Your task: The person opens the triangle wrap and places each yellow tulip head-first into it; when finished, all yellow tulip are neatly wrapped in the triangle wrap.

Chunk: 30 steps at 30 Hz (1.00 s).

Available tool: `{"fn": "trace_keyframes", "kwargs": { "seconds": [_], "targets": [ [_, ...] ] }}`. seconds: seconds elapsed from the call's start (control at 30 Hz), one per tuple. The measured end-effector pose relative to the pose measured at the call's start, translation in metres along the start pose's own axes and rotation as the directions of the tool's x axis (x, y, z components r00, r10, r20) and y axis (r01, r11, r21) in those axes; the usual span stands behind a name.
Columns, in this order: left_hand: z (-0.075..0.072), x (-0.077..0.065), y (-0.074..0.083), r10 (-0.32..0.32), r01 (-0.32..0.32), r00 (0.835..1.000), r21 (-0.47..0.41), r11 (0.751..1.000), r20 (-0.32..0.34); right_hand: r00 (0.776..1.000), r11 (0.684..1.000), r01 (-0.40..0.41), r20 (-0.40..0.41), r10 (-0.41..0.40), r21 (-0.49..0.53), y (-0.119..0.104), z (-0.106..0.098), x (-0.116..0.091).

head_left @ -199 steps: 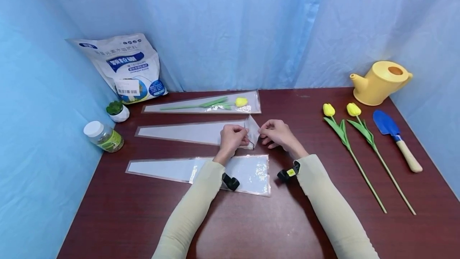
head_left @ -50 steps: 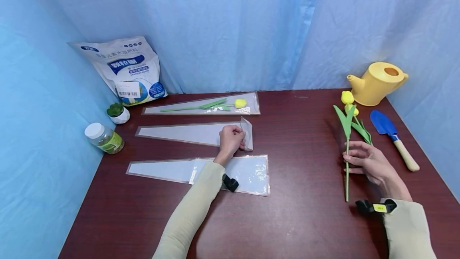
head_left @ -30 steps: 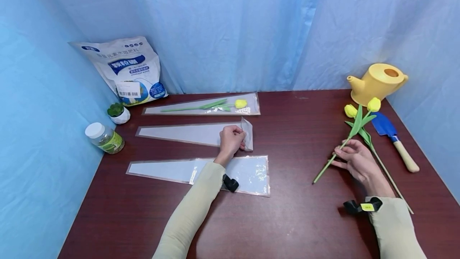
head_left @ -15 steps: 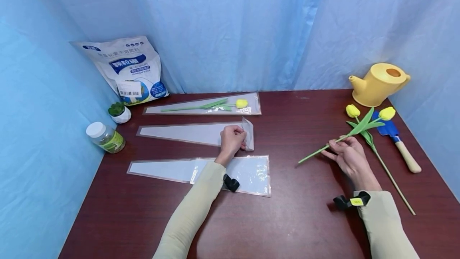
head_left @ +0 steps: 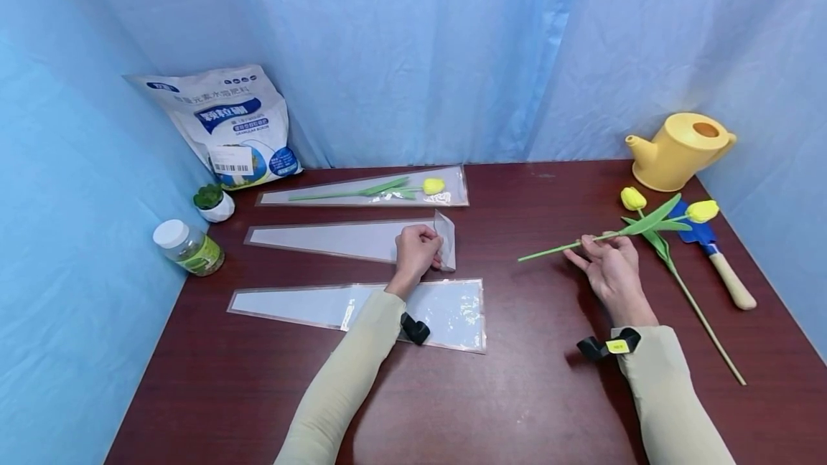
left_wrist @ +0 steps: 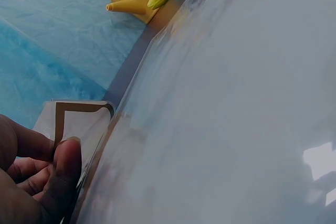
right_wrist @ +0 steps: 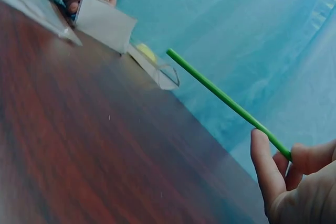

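Note:
My left hand [head_left: 416,250] pinches the wide end of the middle flower sleeve [head_left: 336,237], a long tapered clear-and-white one, and its edge stands lifted there. In the left wrist view thumb and forefinger grip the sleeve's brown-bordered edge [left_wrist: 60,124]. My right hand [head_left: 610,264] holds a yellow artificial tulip [head_left: 702,211] by its green stem, above the table. The bare stem end points left toward the sleeve, with the bloom to the right. In the right wrist view the stem [right_wrist: 220,95] runs out from between thumb and fingers.
Behind lies a sleeve [head_left: 278,197] with a tulip inside; another sleeve [head_left: 291,305] lies in front, under my left forearm. At right are a second loose tulip [head_left: 701,314], a blue trowel [head_left: 733,282] and a yellow watering can [head_left: 675,153]. A jar [head_left: 194,250], potted succulent [head_left: 215,203] and fertilizer bag [head_left: 239,128] stand left.
My right hand left the middle sleeve, picked up one tulip at the right, turned its stem end leftward and carried it left. My left hand keeps holding the sleeve's edge.

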<state>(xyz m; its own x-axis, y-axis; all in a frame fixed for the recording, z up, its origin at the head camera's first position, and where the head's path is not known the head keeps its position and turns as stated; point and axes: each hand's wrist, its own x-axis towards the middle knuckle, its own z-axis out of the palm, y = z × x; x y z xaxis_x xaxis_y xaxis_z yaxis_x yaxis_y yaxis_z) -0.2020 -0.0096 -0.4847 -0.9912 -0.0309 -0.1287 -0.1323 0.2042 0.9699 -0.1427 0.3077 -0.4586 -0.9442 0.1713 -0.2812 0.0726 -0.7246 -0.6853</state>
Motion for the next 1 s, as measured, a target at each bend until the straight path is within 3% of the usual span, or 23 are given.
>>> {"fn": "trace_keyframes", "kwargs": {
  "seconds": [0.47,1.0],
  "targets": [
    [0.0,-0.001,0.002,0.01,-0.01,1.0,-0.001,1.0,0.0,0.992,0.995,0.072,-0.104,-0.066,0.063,0.013,0.037,0.007],
    [-0.001,-0.002,0.002,0.002,-0.002,1.0,0.009,1.0,-0.002,0.974,0.988,0.153,-0.164,-0.153,-0.018,0.046,0.084,0.013]
  ]
}}
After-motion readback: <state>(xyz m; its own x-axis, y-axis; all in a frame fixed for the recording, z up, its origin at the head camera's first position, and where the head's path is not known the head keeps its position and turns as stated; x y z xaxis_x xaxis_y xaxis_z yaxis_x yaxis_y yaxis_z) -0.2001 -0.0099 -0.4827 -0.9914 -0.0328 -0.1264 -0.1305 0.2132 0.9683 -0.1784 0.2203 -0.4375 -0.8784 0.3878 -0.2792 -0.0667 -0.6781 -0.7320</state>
